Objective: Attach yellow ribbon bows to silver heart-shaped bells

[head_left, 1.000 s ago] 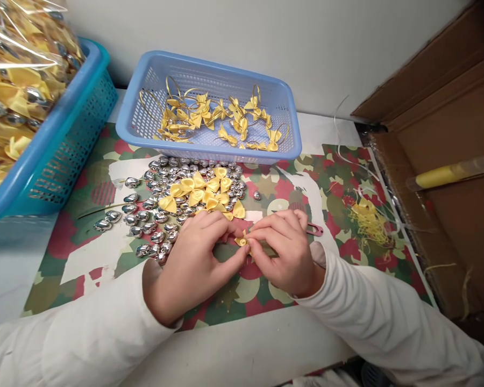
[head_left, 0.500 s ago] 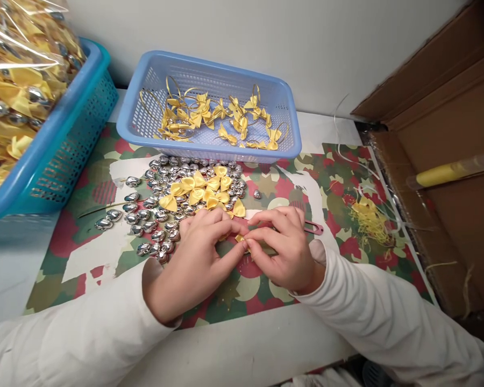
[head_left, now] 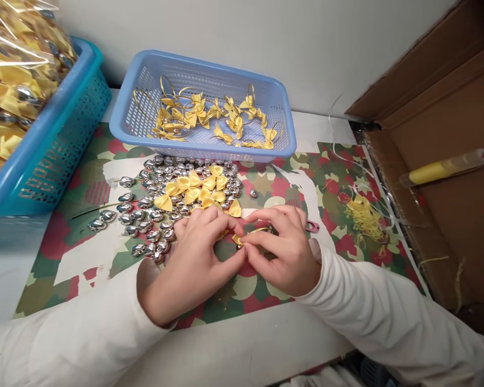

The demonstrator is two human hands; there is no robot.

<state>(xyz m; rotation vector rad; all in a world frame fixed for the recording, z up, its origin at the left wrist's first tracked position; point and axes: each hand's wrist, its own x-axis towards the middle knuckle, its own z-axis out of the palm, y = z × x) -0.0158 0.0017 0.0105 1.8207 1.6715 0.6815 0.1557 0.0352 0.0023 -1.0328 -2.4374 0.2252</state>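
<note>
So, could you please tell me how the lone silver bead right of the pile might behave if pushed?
The lone silver bead would probably roll, since its outline looks rounded and it lies apart from the bead pile. Its mirror-like shine suggests it may be slippery. It is probably light, being much smaller than the right hand.
</note>
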